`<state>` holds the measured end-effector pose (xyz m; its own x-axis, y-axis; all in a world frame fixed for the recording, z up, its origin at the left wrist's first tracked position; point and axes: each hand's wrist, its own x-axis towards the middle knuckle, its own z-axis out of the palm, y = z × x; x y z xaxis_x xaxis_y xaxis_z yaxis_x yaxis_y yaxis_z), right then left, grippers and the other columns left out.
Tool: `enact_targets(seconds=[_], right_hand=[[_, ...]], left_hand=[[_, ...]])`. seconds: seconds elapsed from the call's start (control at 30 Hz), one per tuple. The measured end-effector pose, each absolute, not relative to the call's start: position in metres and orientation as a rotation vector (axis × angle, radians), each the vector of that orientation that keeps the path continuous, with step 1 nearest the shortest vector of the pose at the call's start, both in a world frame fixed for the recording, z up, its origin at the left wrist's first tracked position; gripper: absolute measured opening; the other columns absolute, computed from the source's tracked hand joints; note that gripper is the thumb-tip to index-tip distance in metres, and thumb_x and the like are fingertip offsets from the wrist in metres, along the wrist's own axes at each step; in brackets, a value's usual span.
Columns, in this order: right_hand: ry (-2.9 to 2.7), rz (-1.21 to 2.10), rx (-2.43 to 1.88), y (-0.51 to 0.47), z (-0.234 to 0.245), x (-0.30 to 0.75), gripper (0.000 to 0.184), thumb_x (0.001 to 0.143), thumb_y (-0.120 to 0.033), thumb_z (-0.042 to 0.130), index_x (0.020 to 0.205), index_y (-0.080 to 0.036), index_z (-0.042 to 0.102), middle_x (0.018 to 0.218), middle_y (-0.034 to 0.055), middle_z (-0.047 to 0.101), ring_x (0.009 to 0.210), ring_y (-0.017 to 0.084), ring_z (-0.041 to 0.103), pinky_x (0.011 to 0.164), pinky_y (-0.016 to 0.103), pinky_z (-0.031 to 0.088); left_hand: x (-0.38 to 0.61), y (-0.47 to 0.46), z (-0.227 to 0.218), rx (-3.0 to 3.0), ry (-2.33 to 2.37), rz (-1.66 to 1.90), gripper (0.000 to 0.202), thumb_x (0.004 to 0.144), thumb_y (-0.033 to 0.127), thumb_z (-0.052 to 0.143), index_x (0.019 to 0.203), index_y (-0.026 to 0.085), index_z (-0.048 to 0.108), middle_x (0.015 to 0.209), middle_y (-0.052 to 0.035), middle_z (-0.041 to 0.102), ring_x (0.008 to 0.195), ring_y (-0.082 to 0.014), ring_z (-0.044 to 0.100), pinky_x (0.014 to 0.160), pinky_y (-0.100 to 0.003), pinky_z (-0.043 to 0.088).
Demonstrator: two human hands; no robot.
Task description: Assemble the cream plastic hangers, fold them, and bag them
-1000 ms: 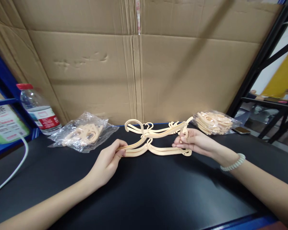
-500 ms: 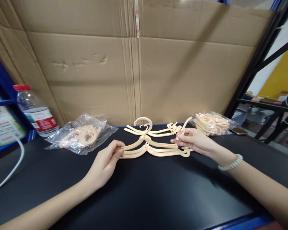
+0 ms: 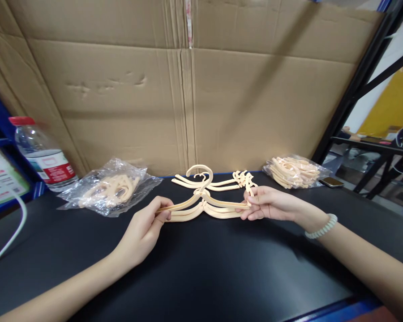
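Note:
A small stack of cream plastic hangers (image 3: 204,206) lies on the black tabletop (image 3: 201,268) in the middle. My left hand (image 3: 143,232) pinches the left arm tips of the stack. My right hand (image 3: 267,205), with a bead bracelet at the wrist, pinches the right arm tips. One hook (image 3: 199,171) curls up above the stack. Behind it lies another loose pile of cream hangers (image 3: 218,181).
A clear bag of hangers (image 3: 109,190) lies at the left, another bag of hangers (image 3: 293,171) at the right with a phone (image 3: 332,181) beside it. A water bottle (image 3: 42,154) stands far left near a white cable (image 3: 10,232). Cardboard (image 3: 188,98) walls the back.
The hanger I held tilted up at the right has come down flat onto the stack. My right hand has shifted down to grip the stack's right tips; my left hand has stayed put.

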<state>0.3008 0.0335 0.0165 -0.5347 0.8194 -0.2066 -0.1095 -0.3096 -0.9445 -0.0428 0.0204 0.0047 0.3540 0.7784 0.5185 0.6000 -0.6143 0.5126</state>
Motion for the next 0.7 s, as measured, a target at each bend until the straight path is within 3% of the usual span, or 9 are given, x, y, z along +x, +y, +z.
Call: enact_targets(seconds=[0.33,0.5,0.7], right_hand=[[-1.310,1.799,-0.975,0.032,0.013,0.295,0.031,0.074,-0.031,0.080,0.080,-0.013,0.056,0.084,0.0147,0.073,0.079,0.020,0.073,0.070,0.020,0.059],[-1.316,1.635,-1.013,0.028,0.013,0.286,0.031,0.074,-0.028,0.080,0.077,-0.015,0.052,0.070,0.0086,0.071,0.069,0.016,0.072,0.064,0.017,0.058],[-1.247,1.491,-1.015,0.030,0.010,0.282,0.031,0.073,-0.028,0.079,0.077,-0.017,0.050,0.073,0.0066,0.071,0.064,0.015,0.071,0.064,0.021,0.058]], left_hand=[[-0.043,0.021,0.004,2.392,1.223,1.096,0.015,0.094,0.029,0.040,0.091,0.020,0.052,0.076,0.0021,0.057,0.067,-0.0138,0.054,0.062,-0.023,0.042],[-0.042,0.022,0.004,2.383,1.223,1.079,0.016,0.095,0.030,0.039,0.092,0.021,0.051,0.074,0.0027,0.056,0.066,-0.0137,0.053,0.062,-0.023,0.041],[-0.042,0.020,0.003,2.364,1.258,1.023,0.022,0.096,0.037,0.035,0.092,0.022,0.050,0.067,0.0042,0.051,0.061,-0.0143,0.051,0.060,-0.024,0.039]])
